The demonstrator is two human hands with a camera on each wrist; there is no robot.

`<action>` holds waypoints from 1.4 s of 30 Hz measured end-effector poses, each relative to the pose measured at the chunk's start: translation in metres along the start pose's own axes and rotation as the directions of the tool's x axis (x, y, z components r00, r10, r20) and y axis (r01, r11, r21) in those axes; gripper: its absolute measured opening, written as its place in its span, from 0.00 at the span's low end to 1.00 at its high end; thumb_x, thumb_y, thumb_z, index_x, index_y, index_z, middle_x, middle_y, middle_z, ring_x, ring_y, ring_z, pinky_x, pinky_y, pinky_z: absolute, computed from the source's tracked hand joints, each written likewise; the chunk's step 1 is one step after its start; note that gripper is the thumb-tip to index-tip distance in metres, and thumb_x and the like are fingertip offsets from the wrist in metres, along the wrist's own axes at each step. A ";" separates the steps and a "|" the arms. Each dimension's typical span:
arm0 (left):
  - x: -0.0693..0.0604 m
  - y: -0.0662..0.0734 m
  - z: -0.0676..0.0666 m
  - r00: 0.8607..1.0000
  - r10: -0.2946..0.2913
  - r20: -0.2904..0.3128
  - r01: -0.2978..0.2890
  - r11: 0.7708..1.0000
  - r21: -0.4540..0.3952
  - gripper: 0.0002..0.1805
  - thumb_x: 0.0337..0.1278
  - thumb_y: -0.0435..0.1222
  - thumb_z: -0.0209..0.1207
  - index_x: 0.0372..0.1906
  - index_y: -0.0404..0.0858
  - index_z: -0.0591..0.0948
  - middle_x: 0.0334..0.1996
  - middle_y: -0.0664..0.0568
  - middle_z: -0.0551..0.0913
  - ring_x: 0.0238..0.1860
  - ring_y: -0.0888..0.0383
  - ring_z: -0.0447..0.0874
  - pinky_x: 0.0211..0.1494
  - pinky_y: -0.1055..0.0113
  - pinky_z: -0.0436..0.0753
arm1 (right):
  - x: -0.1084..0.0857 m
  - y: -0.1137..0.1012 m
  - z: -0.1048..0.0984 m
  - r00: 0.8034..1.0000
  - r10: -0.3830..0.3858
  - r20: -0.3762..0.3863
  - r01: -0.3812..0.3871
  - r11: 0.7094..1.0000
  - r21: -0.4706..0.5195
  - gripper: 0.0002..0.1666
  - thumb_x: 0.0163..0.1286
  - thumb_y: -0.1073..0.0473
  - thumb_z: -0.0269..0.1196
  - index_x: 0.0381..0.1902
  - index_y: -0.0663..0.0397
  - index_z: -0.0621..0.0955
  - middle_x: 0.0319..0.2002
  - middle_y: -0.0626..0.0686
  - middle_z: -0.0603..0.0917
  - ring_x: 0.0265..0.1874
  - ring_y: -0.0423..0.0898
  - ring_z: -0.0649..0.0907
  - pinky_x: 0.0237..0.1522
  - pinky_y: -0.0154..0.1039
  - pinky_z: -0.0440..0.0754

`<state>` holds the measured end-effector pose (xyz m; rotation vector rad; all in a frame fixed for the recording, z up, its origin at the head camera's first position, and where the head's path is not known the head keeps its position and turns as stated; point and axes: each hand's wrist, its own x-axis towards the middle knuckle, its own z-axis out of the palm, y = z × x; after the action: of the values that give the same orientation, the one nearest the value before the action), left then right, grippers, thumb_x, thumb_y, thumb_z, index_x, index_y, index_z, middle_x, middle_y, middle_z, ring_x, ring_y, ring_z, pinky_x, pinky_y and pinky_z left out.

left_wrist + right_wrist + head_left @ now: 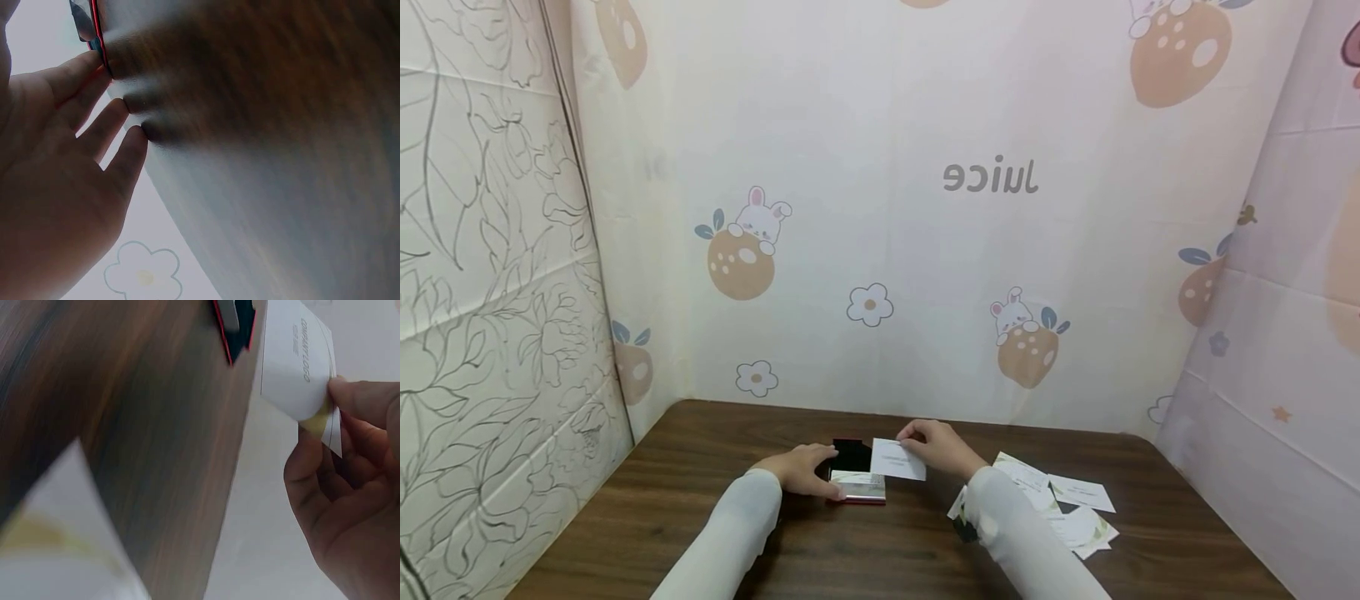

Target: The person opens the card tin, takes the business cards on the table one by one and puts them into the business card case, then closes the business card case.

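A business card case [852, 455] lies open on the table, its lid dark inside and its edges red. White and green business cards [859, 481] sit in its near half. My left hand [801, 469] holds the case at its left side, thumb at the near edge and fingers toward the lid; in the left wrist view the other fingertips [136, 139] touch the tabletop. Just right of the case, my right hand [946, 450] pinches a white business card [297, 359] between thumb and fingers. Whether a second card lies behind it I cannot tell.
Several business cards [1082, 492] lie loosely spread on the right of the wooden table [865, 558], partly under the right forearm. A printed curtain [880, 358] hangs behind the table's far edge, with more sheets at both sides.
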<state>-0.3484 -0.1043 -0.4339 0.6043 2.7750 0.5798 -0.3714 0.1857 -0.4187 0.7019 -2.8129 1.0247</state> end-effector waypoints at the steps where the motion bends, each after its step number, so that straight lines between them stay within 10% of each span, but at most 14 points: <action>1: 0.000 0.000 0.000 1.000 0.000 0.001 0.000 1.000 0.001 0.45 0.52 0.59 0.67 0.72 0.41 0.70 0.70 0.44 0.68 0.71 0.44 0.63 0.67 0.39 0.66 | 0.003 -0.004 0.004 1.000 -0.005 -0.006 0.005 1.000 -0.002 0.05 0.73 0.61 0.62 0.39 0.48 0.85 0.39 0.46 0.84 0.38 0.44 0.78 0.43 0.47 0.79; 16: 0.008 -0.002 0.001 1.000 0.017 0.013 -0.017 1.000 0.001 0.47 0.52 0.60 0.66 0.72 0.38 0.69 0.68 0.44 0.71 0.69 0.44 0.66 0.67 0.41 0.67 | 0.024 -0.031 0.047 0.999 -0.033 -0.030 0.034 0.999 0.032 0.05 0.72 0.63 0.63 0.39 0.49 0.86 0.39 0.47 0.85 0.37 0.44 0.79 0.43 0.44 0.79; 42: 0.006 -0.004 0.001 1.000 0.013 0.011 -0.013 1.000 0.010 0.46 0.52 0.60 0.66 0.72 0.40 0.69 0.71 0.44 0.68 0.72 0.43 0.62 0.67 0.40 0.66 | 0.017 -0.031 0.059 0.989 0.002 0.147 0.000 1.000 -0.009 0.05 0.67 0.65 0.64 0.39 0.52 0.86 0.35 0.45 0.83 0.34 0.41 0.78 0.43 0.44 0.80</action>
<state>-0.3549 -0.1046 -0.4370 0.6258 2.7670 0.5639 -0.3675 0.1213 -0.4419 0.8076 -2.9402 0.9997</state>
